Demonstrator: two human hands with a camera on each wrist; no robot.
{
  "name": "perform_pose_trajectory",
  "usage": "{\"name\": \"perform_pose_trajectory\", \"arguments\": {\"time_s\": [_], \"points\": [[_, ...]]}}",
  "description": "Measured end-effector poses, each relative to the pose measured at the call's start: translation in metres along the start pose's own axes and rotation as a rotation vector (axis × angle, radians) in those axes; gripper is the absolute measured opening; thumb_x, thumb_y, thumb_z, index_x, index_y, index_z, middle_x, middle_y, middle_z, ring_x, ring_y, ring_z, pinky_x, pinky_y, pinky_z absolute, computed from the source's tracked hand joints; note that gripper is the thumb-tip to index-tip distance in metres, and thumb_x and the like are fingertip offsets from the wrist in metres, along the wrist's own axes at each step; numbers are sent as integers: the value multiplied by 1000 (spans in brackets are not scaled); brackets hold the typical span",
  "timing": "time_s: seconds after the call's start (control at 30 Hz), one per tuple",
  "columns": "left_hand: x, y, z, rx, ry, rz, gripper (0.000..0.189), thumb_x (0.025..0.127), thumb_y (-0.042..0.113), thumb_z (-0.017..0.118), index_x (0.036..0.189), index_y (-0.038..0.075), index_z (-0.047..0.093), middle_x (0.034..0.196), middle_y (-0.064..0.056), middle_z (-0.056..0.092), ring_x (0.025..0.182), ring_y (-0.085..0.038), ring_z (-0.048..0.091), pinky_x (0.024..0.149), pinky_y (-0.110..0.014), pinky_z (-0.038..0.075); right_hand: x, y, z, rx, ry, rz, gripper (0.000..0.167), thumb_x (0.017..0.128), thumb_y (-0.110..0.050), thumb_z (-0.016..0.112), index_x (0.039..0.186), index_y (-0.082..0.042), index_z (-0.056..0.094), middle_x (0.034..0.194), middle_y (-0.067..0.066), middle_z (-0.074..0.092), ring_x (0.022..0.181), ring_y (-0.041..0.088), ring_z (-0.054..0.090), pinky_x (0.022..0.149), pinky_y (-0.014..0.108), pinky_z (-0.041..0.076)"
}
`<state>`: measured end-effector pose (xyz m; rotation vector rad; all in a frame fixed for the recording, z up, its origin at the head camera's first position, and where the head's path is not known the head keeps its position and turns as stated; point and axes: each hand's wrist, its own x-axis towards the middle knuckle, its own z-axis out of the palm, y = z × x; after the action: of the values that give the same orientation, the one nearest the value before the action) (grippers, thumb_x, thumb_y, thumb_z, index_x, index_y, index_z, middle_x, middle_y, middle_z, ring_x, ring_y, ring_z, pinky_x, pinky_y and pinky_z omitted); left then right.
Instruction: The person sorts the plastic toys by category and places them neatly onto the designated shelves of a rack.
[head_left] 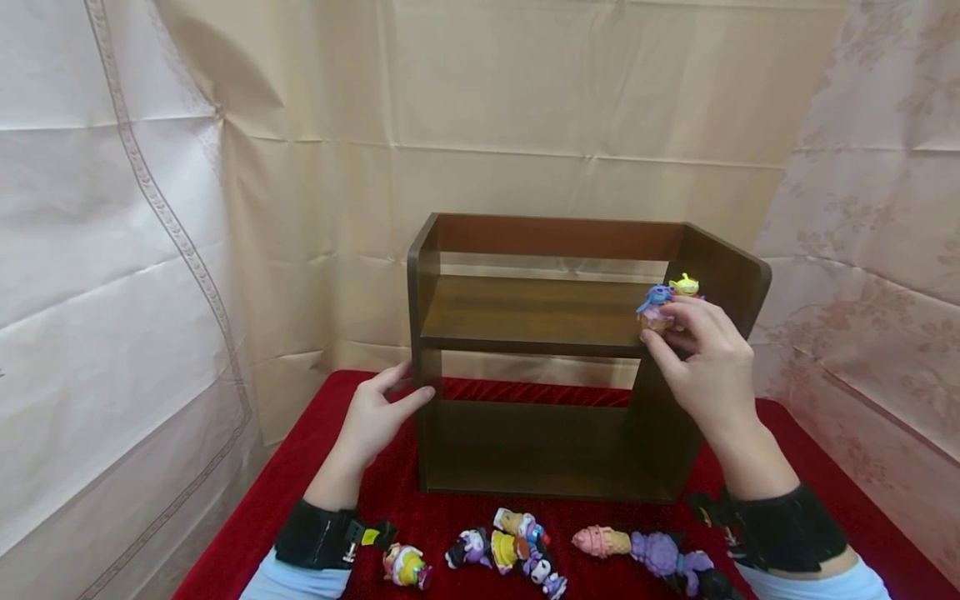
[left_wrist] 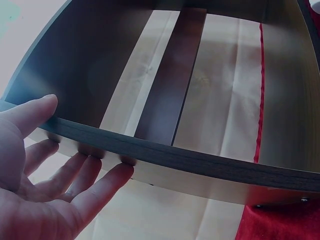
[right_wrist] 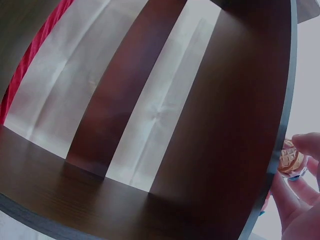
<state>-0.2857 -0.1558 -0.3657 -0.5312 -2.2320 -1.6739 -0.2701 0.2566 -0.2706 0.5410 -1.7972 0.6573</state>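
A dark brown two-tier wooden shelf [head_left: 540,346] stands on a red cloth. My left hand [head_left: 378,412] holds its left side panel, the thumb on the front edge and the fingertips on the outer face in the left wrist view. At the right end of the upper board, my right hand [head_left: 708,362] pinches a small blue figurine [head_left: 654,302] with a tan base. In the right wrist view the figurine's waffle-patterned base [right_wrist: 290,159] shows between thumb and fingers. Close behind it is a yellow-green figurine [head_left: 684,285], partly hidden by my hand.
On the red cloth [head_left: 300,467] before the shelf lie a yellow-and-pink figurine [head_left: 407,567], a cluster of several figurines [head_left: 510,546], a pink ice-cream-shaped piece [head_left: 600,540] and a purple figurine [head_left: 667,557]. Beige curtains [head_left: 525,108] hang behind.
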Motion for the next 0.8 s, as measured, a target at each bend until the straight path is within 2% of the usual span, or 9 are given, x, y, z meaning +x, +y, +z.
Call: {"name": "perform_pose_trajectory", "arguments": {"time_s": [0.2, 0.53, 0.8], "points": [[0, 0, 0, 2, 2, 1, 60, 94, 24, 76, 149, 13, 55, 142, -8, 60, 125, -31, 59, 94, -48, 55, -2, -3, -1, 6, -2, -5, 40, 72, 11, 86, 109, 5, 72, 116, 20, 66, 98, 35, 69, 85, 5, 43], [0, -3, 0, 5, 5, 4, 59, 94, 25, 76, 149, 17, 55, 142, -8, 60, 124, -31, 59, 92, -45, 56, -1, 4, 5, -42, -8, -31, 42, 72, 10, 87, 111, 6, 71, 120, 23, 65, 107, 36, 66, 88, 1, 36], [1, -2, 0, 10, 9, 4, 60, 93, 25, 76, 149, 17, 55, 142, -7, 60, 124, -31, 59, 92, -45, 56, 3, 3, 6, -99, -27, -27, 39, 78, 3, 86, 114, 3, 71, 119, 19, 67, 97, 34, 72, 88, 0, 34]]}}
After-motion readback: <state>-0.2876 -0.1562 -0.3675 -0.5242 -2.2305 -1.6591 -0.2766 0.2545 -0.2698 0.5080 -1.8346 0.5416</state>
